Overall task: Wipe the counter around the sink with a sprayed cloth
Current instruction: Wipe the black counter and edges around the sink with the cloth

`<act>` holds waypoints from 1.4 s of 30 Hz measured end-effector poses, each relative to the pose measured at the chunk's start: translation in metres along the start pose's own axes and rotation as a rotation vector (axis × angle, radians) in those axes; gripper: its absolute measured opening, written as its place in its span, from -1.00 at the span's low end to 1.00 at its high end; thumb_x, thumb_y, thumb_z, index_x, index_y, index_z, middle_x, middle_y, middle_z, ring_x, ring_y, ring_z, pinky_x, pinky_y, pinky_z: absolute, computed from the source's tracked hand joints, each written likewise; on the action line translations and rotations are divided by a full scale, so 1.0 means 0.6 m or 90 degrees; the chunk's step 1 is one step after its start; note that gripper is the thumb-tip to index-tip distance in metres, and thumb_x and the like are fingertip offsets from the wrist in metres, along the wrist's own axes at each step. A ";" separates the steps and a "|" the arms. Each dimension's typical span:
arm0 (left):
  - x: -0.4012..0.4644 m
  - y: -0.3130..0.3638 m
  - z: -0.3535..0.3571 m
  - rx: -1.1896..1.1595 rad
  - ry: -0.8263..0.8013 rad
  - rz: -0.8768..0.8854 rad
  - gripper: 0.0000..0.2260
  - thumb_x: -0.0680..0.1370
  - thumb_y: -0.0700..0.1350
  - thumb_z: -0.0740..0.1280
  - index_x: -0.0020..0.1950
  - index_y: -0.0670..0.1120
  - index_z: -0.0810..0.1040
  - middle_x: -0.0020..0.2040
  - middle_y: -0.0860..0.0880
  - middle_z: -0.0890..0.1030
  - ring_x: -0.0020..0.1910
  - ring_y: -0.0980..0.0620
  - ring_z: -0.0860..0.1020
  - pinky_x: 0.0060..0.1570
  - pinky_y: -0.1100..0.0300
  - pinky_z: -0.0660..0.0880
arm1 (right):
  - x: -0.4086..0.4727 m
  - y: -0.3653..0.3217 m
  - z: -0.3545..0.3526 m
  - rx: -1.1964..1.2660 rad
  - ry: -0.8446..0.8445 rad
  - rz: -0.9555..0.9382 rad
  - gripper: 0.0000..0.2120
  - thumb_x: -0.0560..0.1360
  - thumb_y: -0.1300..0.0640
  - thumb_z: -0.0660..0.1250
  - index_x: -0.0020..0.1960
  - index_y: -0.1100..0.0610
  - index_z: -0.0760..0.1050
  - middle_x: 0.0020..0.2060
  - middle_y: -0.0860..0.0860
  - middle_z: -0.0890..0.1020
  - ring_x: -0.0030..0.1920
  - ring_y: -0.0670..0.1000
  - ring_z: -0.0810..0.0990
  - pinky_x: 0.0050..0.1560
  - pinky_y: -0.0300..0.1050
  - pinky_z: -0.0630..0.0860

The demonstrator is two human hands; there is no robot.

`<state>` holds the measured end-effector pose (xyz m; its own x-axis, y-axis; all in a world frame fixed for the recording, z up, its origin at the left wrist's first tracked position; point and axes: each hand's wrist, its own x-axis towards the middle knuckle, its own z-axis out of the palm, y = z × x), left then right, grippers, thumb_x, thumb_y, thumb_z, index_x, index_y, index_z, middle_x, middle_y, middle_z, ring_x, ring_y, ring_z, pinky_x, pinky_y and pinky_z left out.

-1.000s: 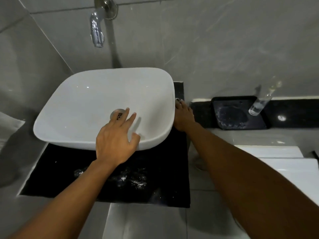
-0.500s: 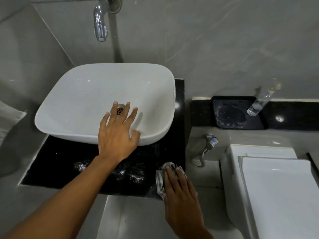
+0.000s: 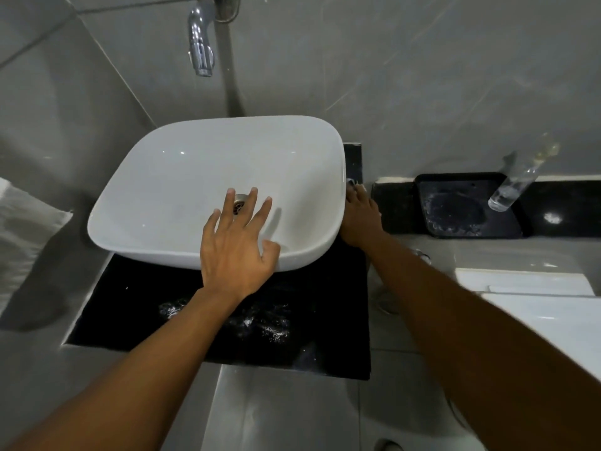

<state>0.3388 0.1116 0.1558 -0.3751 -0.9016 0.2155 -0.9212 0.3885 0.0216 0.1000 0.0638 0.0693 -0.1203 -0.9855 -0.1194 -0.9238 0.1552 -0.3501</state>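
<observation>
A white vessel sink (image 3: 182,177) stands on a black counter (image 3: 136,314) with wet streaks at its front. My left hand (image 3: 235,252) rests flat on the sink's front rim, fingers spread over the basin toward the drain (image 3: 239,205). My right hand (image 3: 359,218) reaches along the narrow counter strip to the right of the sink, pressed down on the cloth (image 3: 352,182); only a small bit of cloth shows past the fingertips.
A chrome tap (image 3: 201,47) juts from the grey wall above the sink. To the right, a black tray (image 3: 468,206) and a clear spray bottle (image 3: 514,187) sit on a dark ledge. A white toilet tank (image 3: 536,288) is below it. A white towel (image 3: 22,229) hangs at left.
My right hand has gone from the counter's front right corner back along the sink's right side with the cloth. The left hand stays on the sink rim.
</observation>
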 end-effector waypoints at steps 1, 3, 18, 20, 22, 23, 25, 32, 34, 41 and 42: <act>0.000 0.000 0.001 0.001 0.000 -0.001 -0.38 0.43 0.07 0.04 0.52 0.05 0.29 0.57 -0.01 0.26 0.58 -0.09 0.06 0.48 -0.10 0.16 | -0.024 -0.008 0.003 0.007 0.014 0.005 -0.34 0.59 -0.02 0.20 0.58 0.10 0.00 0.58 0.12 0.07 0.55 0.23 -0.05 0.48 0.25 0.04; 0.001 0.000 0.002 -0.004 0.000 -0.002 -0.38 0.43 0.07 0.04 0.52 0.05 0.28 0.56 -0.01 0.26 0.58 -0.09 0.06 0.48 -0.09 0.16 | -0.095 -0.025 0.014 0.018 0.047 0.005 -0.37 0.57 0.03 0.20 0.57 0.13 0.06 0.56 0.13 0.14 0.54 0.25 0.02 0.47 0.23 0.10; -0.054 0.025 -0.007 -0.161 0.074 0.019 -0.38 0.61 0.11 0.08 0.59 -0.09 -0.01 0.62 -0.15 -0.01 0.59 -0.11 0.01 0.48 -0.05 0.12 | -0.363 -0.101 0.029 0.409 0.035 -0.007 -0.54 0.64 -0.01 0.16 0.50 0.07 0.26 0.52 -0.06 0.25 0.55 0.00 0.12 0.51 0.11 0.09; -0.146 0.084 0.031 -0.205 0.073 0.069 -0.37 0.62 0.10 0.10 0.60 -0.13 -0.02 0.62 -0.18 -0.01 0.58 -0.14 0.06 0.48 -0.03 0.14 | -0.300 -0.106 -0.039 0.499 0.191 0.074 -0.49 0.62 -0.11 0.15 0.50 0.09 0.27 0.52 0.04 0.28 0.53 0.02 0.19 0.50 0.15 0.11; -0.227 0.149 0.081 -0.166 -0.034 0.102 -0.37 0.61 0.15 0.09 0.59 -0.12 0.04 0.61 -0.16 -0.03 0.58 -0.13 0.07 0.53 -0.07 0.03 | -0.223 -0.122 -0.091 0.438 0.266 0.069 -0.38 0.59 -0.22 0.12 0.53 0.08 0.17 0.56 0.08 0.18 0.55 0.07 0.11 0.48 0.21 0.06; -0.251 0.171 0.105 -0.142 -0.080 0.088 -0.37 0.59 0.16 0.12 0.58 -0.12 0.12 0.60 -0.15 0.00 0.57 -0.14 0.11 0.54 -0.08 -0.02 | -0.186 -0.135 -0.104 0.387 0.260 0.039 -0.34 0.58 -0.25 0.11 0.55 0.08 0.11 0.58 0.09 0.10 0.56 0.09 0.03 0.47 0.25 0.03; -0.251 0.197 0.124 -0.126 -0.114 0.058 -0.40 0.58 0.15 0.15 0.54 -0.14 0.25 0.57 -0.15 0.15 0.56 -0.16 0.14 0.52 -0.09 -0.02 | -0.134 -0.162 -0.111 0.241 0.179 -0.008 -0.23 0.55 -0.34 0.05 0.58 0.09 -0.01 0.60 0.07 -0.05 0.57 0.09 -0.13 0.49 0.29 -0.06; -0.217 0.162 0.131 -0.120 -0.142 0.118 -0.44 0.62 0.18 0.04 0.55 -0.08 0.21 0.59 -0.09 0.15 0.58 -0.04 0.06 0.53 -0.02 -0.03 | -0.106 -0.161 -0.070 -0.028 0.161 -0.003 -0.15 0.48 -0.46 -0.11 0.59 0.06 -0.07 0.60 0.08 -0.13 0.57 0.09 -0.20 0.48 0.26 -0.12; -0.214 0.132 0.131 -0.134 -0.132 0.129 -0.43 0.61 0.17 0.08 0.57 -0.06 0.18 0.59 -0.07 0.16 0.58 -0.03 0.08 0.54 -0.04 0.03 | -0.101 -0.158 -0.075 -0.049 0.151 -0.001 -0.13 0.47 -0.47 -0.12 0.59 0.05 -0.06 0.60 0.08 -0.13 0.57 0.09 -0.20 0.47 0.28 -0.12; -0.210 -0.192 0.096 -0.127 -0.150 -0.011 -0.42 0.54 0.11 0.09 0.53 -0.11 0.28 0.55 -0.12 0.25 0.55 -0.10 0.19 0.52 -0.05 0.09 | -0.101 -0.155 -0.077 -0.053 0.152 0.000 -0.13 0.47 -0.48 -0.11 0.58 0.05 -0.06 0.60 0.07 -0.12 0.57 0.08 -0.21 0.47 0.29 -0.13; -0.206 -0.258 0.090 -0.117 -0.138 -0.069 -0.43 0.55 0.10 0.08 0.51 -0.14 0.31 0.54 -0.16 0.28 0.54 -0.12 0.21 0.51 -0.04 0.11 | -0.099 -0.154 -0.076 -0.058 0.155 -0.003 -0.13 0.46 -0.48 -0.12 0.58 0.04 -0.06 0.60 0.07 -0.12 0.57 0.09 -0.20 0.47 0.29 -0.11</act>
<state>0.5223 0.1529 0.0733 -0.3066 -0.9518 -0.0113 -0.9304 0.2972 0.2145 0.1762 0.1048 0.1508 -0.1898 -0.9753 0.1133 -0.9521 0.1547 -0.2637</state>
